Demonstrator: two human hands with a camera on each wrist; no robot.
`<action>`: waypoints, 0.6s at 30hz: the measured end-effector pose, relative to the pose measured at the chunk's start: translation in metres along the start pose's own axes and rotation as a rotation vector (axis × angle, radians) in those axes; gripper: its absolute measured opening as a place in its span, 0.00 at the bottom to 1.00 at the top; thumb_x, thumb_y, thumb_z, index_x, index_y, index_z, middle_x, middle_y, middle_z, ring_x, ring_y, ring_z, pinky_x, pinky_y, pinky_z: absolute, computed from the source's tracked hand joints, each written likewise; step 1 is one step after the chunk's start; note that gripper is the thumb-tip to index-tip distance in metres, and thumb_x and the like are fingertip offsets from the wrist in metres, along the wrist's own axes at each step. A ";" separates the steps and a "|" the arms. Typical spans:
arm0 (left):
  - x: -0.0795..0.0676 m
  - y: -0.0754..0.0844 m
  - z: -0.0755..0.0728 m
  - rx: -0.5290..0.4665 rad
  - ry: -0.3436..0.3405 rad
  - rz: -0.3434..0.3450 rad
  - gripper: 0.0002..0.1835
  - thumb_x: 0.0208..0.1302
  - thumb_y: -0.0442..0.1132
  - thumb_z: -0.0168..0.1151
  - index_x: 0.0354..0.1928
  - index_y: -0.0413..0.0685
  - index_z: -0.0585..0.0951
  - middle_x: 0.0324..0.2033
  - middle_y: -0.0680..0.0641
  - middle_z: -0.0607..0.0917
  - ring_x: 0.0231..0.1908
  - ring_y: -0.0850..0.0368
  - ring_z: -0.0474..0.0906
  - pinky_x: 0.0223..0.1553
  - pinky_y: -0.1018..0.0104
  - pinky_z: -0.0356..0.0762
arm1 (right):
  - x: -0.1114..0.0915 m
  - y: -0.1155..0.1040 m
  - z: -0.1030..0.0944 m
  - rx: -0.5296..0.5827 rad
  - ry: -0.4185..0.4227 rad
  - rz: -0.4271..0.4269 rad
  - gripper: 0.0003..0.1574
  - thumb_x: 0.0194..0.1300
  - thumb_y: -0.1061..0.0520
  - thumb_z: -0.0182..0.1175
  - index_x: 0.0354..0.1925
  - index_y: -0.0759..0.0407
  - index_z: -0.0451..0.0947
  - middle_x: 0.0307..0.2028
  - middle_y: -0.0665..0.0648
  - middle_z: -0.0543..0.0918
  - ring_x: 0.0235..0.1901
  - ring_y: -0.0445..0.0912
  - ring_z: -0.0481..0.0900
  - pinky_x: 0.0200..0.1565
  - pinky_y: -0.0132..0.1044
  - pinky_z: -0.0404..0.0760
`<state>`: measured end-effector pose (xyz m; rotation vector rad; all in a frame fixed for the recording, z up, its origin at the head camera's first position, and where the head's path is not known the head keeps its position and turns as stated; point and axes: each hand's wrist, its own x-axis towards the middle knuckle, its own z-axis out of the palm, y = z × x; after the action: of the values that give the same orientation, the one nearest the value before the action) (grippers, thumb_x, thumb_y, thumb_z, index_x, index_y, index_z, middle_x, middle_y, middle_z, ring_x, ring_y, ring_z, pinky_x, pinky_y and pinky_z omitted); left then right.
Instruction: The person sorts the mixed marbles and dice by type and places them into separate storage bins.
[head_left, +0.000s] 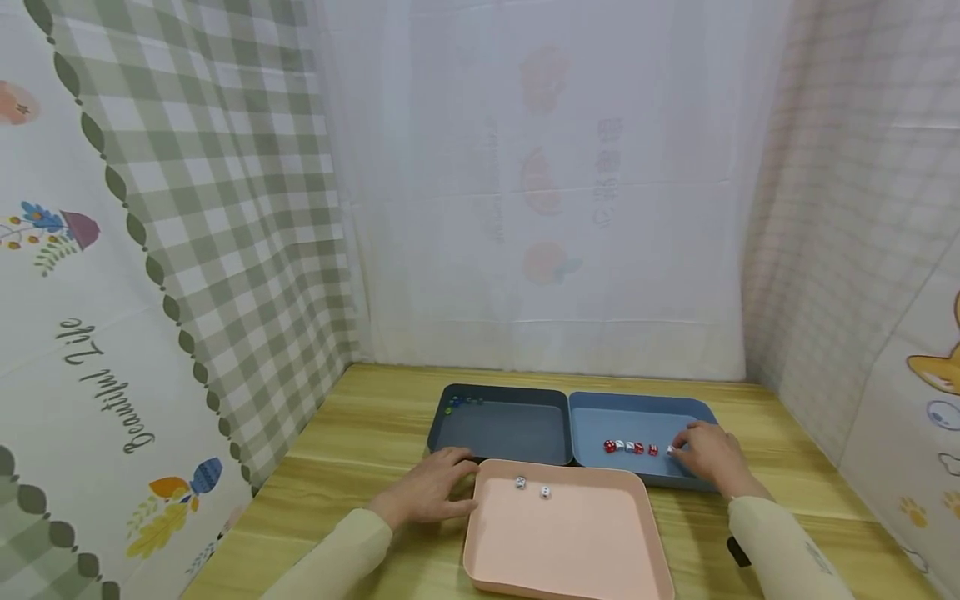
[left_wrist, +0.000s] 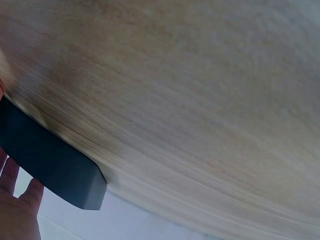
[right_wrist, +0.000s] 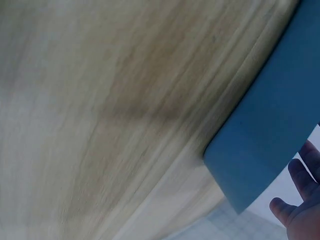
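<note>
My right hand (head_left: 711, 454) reaches over the right side of the light blue tray (head_left: 637, 406). Its thumb and fingertips pinch a small white die (head_left: 670, 450) low in that tray. Left of this die runs a row of several red and white dice, with a red die (head_left: 610, 446) at the far end. At the left rim of the pink tray (head_left: 570, 542), my left hand (head_left: 431, 490) rests with fingers loosely spread, holding nothing. Two white dice lie in the pink tray: one die (head_left: 521, 482) near the back rim, another die (head_left: 545, 492) beside it.
A dark grey-blue tray (head_left: 502, 429) stands against the light blue one, with several small blue and green pieces (head_left: 456, 402) in its back left corner. All three trays sit on a wood-grain table (head_left: 375, 417). Cloth curtains (head_left: 555, 208) hang behind and at both sides.
</note>
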<state>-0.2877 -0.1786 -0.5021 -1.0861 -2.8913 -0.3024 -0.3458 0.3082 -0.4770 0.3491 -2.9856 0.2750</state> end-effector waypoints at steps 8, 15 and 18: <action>0.002 0.002 0.003 -0.006 0.000 0.003 0.29 0.69 0.60 0.56 0.66 0.53 0.73 0.67 0.42 0.69 0.67 0.45 0.64 0.65 0.46 0.65 | -0.001 -0.004 0.000 -0.042 0.010 0.011 0.14 0.63 0.55 0.66 0.44 0.62 0.86 0.52 0.76 0.77 0.53 0.73 0.72 0.50 0.74 0.65; 0.001 0.002 0.001 -0.011 0.009 0.012 0.28 0.69 0.58 0.57 0.65 0.52 0.74 0.66 0.41 0.70 0.67 0.44 0.65 0.64 0.45 0.65 | -0.001 -0.003 -0.002 -0.019 0.083 0.036 0.16 0.65 0.60 0.61 0.50 0.64 0.83 0.54 0.78 0.75 0.53 0.76 0.71 0.50 0.77 0.60; 0.000 0.001 0.000 -0.003 0.014 0.012 0.29 0.69 0.59 0.57 0.65 0.51 0.74 0.66 0.42 0.70 0.67 0.44 0.65 0.64 0.46 0.66 | 0.002 -0.006 -0.004 -0.020 0.086 0.028 0.16 0.64 0.60 0.61 0.50 0.64 0.84 0.54 0.78 0.75 0.53 0.75 0.71 0.50 0.76 0.61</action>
<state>-0.2873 -0.1783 -0.5024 -1.0965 -2.8727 -0.3126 -0.3455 0.3033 -0.4716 0.2859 -2.9083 0.2558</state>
